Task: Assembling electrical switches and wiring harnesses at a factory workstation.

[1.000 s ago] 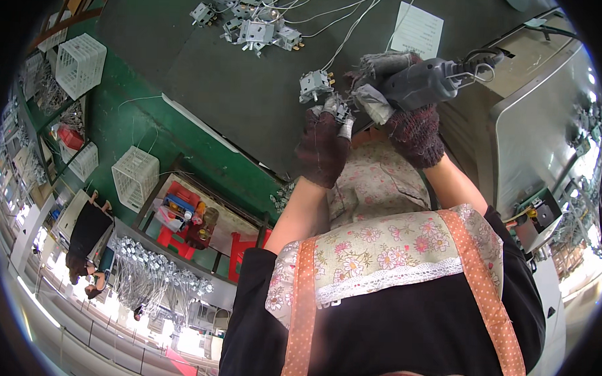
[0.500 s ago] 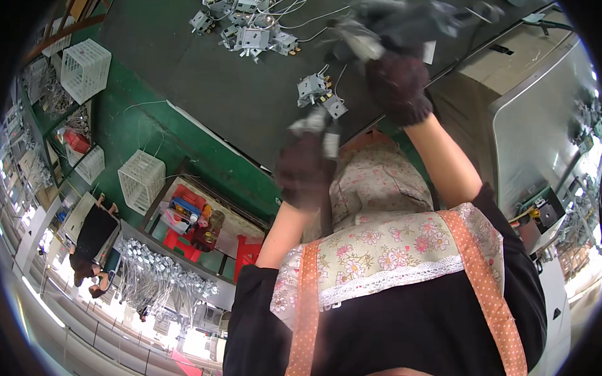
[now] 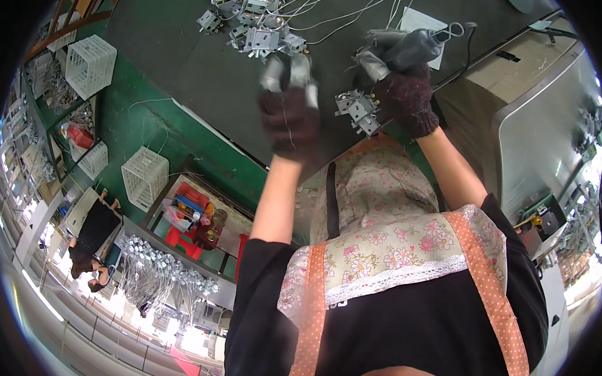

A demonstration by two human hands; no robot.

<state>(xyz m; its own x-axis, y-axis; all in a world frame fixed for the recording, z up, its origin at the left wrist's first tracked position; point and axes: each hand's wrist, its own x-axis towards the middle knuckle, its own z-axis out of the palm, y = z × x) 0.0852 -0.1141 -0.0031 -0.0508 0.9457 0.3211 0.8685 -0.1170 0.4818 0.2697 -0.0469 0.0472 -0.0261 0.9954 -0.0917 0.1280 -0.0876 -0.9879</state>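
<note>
My left hand [image 3: 289, 116], in a dark knit glove with grey fingertips, reaches up over the dark tabletop [image 3: 186, 64]. Its blurred fingers are apart and seem to hold nothing. Just beyond it lies a pile of small grey metal parts with white wires [image 3: 253, 30]. My right hand [image 3: 407, 99], gloved the same way, grips a grey hand tool [image 3: 402, 47] with a cable running off it. One small metal bracket part [image 3: 359, 110] sits just left of that hand, and I cannot tell whether the two touch. I wear a floral apron with orange straps [image 3: 405, 251].
A grey machine cabinet [image 3: 535, 116] stands at the right of the table. A white sheet [image 3: 423, 21] lies by the tool. White wire baskets [image 3: 90, 64] [image 3: 145, 176], a tray of coloured items [image 3: 194, 214] and a heap of metal parts [image 3: 159, 276] sit left. Another person [image 3: 90, 237] is at lower left.
My hands were together over one part; the left hand dropped away, then rose toward the pile. The right hand with the tool swung up and came back down beside the bracket.
</note>
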